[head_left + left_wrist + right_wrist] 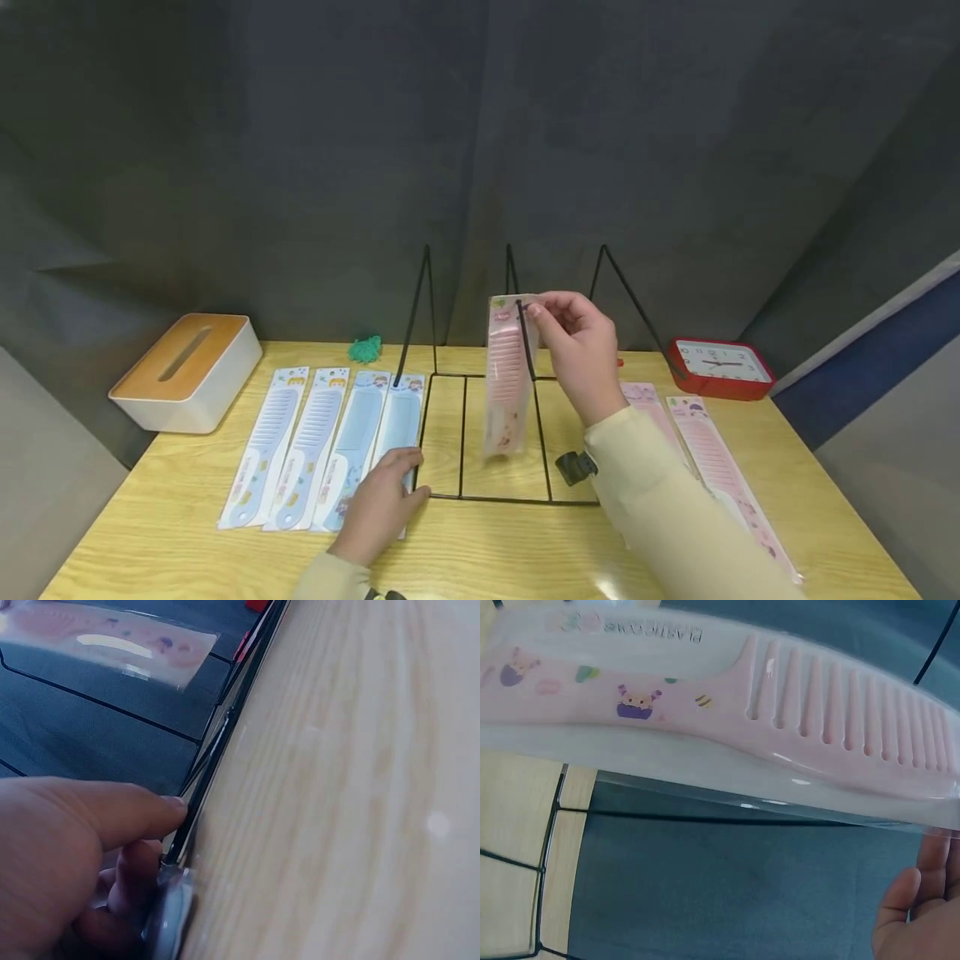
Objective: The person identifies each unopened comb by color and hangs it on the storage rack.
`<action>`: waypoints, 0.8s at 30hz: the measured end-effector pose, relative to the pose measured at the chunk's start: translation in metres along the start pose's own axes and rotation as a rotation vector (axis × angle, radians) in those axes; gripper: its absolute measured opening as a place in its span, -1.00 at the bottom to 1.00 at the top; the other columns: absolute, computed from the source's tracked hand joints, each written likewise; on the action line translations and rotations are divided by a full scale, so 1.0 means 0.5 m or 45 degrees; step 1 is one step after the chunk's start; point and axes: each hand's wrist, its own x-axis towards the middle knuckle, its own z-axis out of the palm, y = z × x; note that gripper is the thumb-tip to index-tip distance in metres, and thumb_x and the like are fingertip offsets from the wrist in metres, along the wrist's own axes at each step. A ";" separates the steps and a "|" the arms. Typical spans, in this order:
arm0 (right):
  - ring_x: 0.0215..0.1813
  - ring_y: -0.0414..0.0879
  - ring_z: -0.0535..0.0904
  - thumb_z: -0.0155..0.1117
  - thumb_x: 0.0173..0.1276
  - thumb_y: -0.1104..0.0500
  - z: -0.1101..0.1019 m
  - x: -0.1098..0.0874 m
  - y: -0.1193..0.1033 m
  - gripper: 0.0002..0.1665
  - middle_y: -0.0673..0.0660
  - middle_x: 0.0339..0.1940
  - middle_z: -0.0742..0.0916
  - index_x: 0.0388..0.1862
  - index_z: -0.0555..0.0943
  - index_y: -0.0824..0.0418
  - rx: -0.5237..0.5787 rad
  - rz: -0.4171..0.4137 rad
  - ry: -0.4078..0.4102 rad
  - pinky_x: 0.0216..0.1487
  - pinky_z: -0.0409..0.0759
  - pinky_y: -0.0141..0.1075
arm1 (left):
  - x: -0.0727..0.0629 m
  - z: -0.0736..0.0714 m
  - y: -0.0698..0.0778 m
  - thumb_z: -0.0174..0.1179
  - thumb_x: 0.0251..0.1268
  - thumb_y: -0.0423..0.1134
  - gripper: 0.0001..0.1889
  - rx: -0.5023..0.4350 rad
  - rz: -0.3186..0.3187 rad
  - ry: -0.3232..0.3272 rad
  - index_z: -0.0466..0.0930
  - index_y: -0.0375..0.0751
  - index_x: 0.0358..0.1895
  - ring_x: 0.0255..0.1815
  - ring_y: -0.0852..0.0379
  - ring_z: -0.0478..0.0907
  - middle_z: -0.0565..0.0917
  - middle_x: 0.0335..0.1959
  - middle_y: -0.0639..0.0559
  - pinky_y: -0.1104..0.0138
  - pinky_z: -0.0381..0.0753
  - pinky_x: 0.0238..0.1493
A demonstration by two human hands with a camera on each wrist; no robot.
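Note:
My right hand [581, 346] pinches the top edge of a packaged pink comb [504, 383], which hangs upright over the black wire rack [502, 500]. One slanting prong of the rack crosses in front of the package near its top. In the right wrist view the comb's pink teeth and printed handle [667, 712] show through clear plastic, with part of the right hand [930, 915] at the lower right. My left hand [382, 500] holds the rack's front left corner; the left wrist view shows its thumb on the wire [204, 780]. Under that hand lies a packaged blue comb [400, 421].
More packaged blue combs [315, 446] lie in a row left of the rack. Pink ones [720, 467] lie at the right, one partly behind the right sleeve. A tissue box [180, 367] stands far left, a red clock [723, 367] far right, and a green tangle [365, 350] behind.

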 end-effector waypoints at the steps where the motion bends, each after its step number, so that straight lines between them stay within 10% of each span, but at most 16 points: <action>1: -0.18 -0.08 0.57 0.36 0.41 -0.05 0.002 0.006 0.000 -0.67 0.06 -0.13 0.73 -0.06 0.66 0.16 -0.020 0.006 0.001 -0.23 0.56 -0.37 | -0.001 -0.001 0.000 0.42 0.19 -0.22 -0.48 -0.005 -0.004 0.002 0.59 -0.34 0.20 -0.53 0.41 0.36 0.55 0.29 -0.08 0.42 0.48 -0.40; 24: -0.03 -0.13 0.57 0.33 0.43 -0.06 0.033 0.157 0.010 -0.70 0.02 -0.08 0.72 -0.03 0.68 0.10 -0.174 0.236 0.010 -0.06 0.51 -0.23 | -0.004 -0.005 -0.003 0.41 0.20 -0.24 -0.50 -0.043 -0.001 -0.006 0.59 -0.35 0.20 -0.48 0.40 0.40 0.55 0.28 -0.07 0.43 0.49 -0.41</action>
